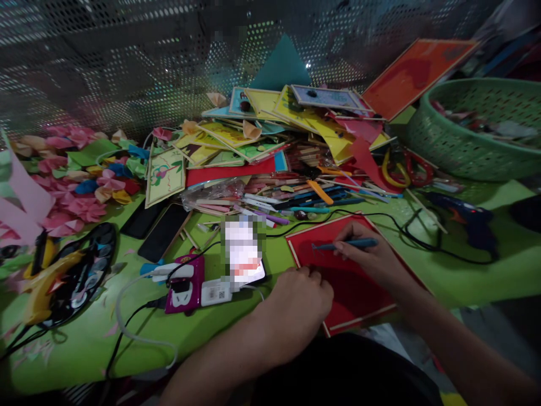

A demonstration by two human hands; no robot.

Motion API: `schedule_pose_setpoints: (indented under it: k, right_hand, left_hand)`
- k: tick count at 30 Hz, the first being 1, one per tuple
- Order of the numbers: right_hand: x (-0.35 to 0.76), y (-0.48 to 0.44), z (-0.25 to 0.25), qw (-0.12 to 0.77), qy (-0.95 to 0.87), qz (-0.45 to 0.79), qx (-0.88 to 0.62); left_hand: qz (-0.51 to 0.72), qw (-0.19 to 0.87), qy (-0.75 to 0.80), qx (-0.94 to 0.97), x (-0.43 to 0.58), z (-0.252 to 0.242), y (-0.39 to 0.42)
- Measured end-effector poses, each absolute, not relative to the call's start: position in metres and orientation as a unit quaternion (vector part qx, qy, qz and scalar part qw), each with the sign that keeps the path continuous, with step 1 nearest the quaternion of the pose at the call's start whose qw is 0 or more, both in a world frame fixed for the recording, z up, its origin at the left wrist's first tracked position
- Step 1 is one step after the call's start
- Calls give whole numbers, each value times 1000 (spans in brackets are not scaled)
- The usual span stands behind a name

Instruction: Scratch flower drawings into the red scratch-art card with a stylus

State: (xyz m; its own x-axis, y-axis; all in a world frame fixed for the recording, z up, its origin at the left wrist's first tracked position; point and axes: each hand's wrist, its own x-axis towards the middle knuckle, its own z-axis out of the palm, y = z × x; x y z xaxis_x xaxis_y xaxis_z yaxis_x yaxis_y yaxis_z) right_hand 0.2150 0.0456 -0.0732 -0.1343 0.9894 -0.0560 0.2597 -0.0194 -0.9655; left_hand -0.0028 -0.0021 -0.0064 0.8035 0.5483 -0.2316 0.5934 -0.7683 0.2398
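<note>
A red card (359, 293) edged with thin pale sticks lies at the table's front edge, with a faint drawn line near its top left. My right hand (367, 251) is closed around a blue pen (359, 243), its tip pointing left over the card's upper part. Resting on the card's left edge is my left hand (301, 299), its fingers curled and the fingertips mostly hidden. Left of that hand, a lit phone (245, 251) with a blurred screen lies beside a purple power strip (185, 285) with plugs and a white adapter in it.
Framed pictures (236, 135) and sticks are piled at the back, with pens (270, 206) before them. Folded paper flowers (71, 208), two dark phones (163, 228) and a yellow glue gun (54, 287) lie left. Right are scissors (397, 172), a blue glue gun (469, 220) and a green basket (477, 135).
</note>
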Motion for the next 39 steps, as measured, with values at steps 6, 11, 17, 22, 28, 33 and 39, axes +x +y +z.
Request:
schedule_pose_setpoints:
  k: [6, 11, 17, 22, 28, 33, 39]
  right_hand:
    - [215, 46, -73, 374, -588, 487, -527]
    - [215, 45, -72, 370, -598, 483, -522]
    - [214, 46, -73, 374, -605, 464, -528]
    - [214, 47, -74, 387, -601, 447, -538]
    - [216, 46, -73, 391, -589, 469, -530]
    - [215, 45, -70, 386, -582, 490, -522]
    - [217, 45, -72, 371, -592, 492, -519]
  left_hand:
    - [-76, 155, 306, 936, -2, -5, -1]
    - [-80, 157, 308, 935, -2, -5, -1]
    - [-84, 158, 306, 935, -2, -6, -1]
    - [-75, 147, 307, 937, -2, -7, -2]
    - [-68, 145, 302, 940, -2, -10, -2]
    - [-76, 149, 304, 938, -2, -11, -2]
    - [-85, 156, 307, 935, -2, -6, -1]
